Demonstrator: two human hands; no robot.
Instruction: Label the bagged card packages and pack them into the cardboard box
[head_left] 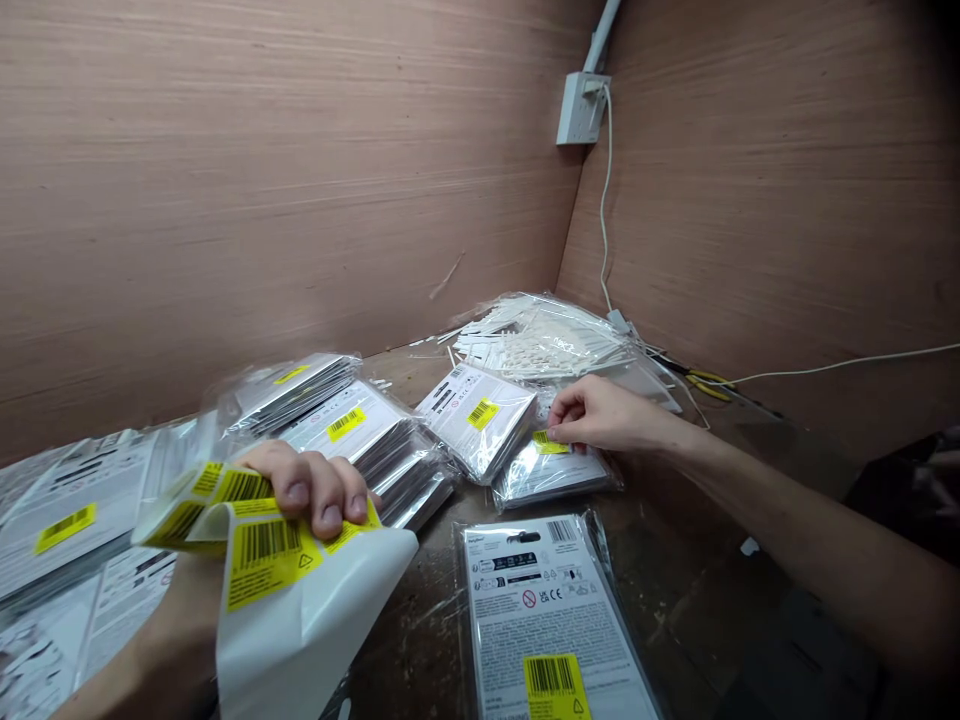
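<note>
My left hand is closed round a curled white backing sheet of yellow barcode stickers, held up at the lower left. At the right, the thumb and fingers of my right hand are pinched at the edge of a yellow barcode sticker. That sticker lies at the surface of a clear-bagged package; whether it is fully stuck down I cannot tell. Just left of it, another bagged package bears its own yellow sticker. Nearest me lies a printed package with a yellow sticker low on its face.
Stacks of bagged packages spread across the left of the dark table. A clear bag of thin white strips sits at the back corner. Yellow-handled pliers lie at the right, near a white cable from a wall socket.
</note>
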